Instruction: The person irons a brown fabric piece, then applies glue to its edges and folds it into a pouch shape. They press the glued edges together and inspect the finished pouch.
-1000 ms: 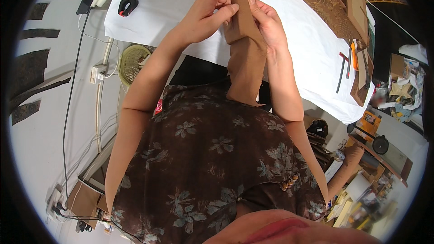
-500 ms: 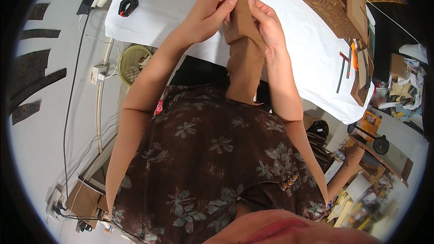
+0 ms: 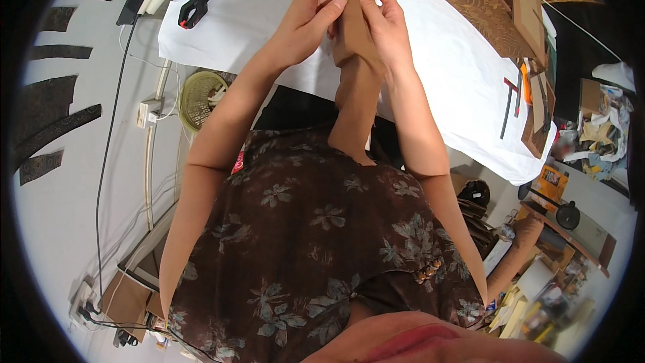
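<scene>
A long brown piece of leather-like material (image 3: 356, 44) runs from above the white-covered table down to my lap. Its upper part looks boxy, as if folded or wrapped over something stiff; what lies inside is hidden. The lower part hangs loose, with a ragged end against my dark floral clothing. My left hand (image 3: 310, 21) grips the left side near the top, thumb along the edge and the index finger reaching past the far end. On the right edge, my right hand (image 3: 390, 23) pinches the piece, one fingertip lying on its upper face.
White cloth covers the table (image 3: 457, 81). Black spring clamps (image 3: 195, 8) lie at the far left, beside a green basket (image 3: 200, 101) below the edge. Patterned brown pieces (image 3: 470, 7) and an orange-handled tool (image 3: 525, 84) sit at the right. Dark strips hang on the left wall.
The loose lower end has swung left and a little toward me. My right hand has shifted slightly left and up along the edge; my left hand has moved slightly left.
</scene>
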`<state>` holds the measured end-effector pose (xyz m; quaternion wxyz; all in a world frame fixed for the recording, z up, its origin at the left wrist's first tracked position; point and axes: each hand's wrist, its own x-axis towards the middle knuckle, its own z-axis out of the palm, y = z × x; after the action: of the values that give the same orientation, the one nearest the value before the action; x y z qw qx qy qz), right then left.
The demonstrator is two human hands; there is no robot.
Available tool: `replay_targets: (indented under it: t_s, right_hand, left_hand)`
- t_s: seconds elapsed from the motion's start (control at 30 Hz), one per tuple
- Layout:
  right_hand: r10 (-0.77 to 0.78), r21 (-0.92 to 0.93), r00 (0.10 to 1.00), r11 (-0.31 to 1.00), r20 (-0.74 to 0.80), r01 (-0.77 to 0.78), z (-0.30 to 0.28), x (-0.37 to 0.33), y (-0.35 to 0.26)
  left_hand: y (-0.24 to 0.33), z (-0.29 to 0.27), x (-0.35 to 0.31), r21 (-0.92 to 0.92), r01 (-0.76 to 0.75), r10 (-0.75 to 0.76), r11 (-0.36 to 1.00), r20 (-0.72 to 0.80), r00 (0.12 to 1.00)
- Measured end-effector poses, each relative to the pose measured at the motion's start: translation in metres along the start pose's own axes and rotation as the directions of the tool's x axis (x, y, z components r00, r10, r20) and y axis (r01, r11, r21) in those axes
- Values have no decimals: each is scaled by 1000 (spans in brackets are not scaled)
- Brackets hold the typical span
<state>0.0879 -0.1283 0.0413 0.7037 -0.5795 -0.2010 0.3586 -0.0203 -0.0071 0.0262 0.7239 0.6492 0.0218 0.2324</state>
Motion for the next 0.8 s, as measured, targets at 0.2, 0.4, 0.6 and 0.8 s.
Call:
replay_targets:
  t_s: [0.2,0.4,0.6,0.8]
  right_hand:
    - [40,-5,999,999,31,-40,-12,14,8]
    - [30,-69,999,997,12,-29,-10,25,6]
    - [145,-187,988,971,-46,-151,-13,25,-10]
    - [51,-19,996,998,-75,-53,-13,10,-9]
  left_hand:
    - [-6,-1,1,-43,-11,12,999,30,999]
    - [-1,0,4,-60,32,-29,998,57,998]
    - [-2,5,5,-33,5,-3,999,75,997]
    - [-6,6,10,-129,-72,87,989,112,990]
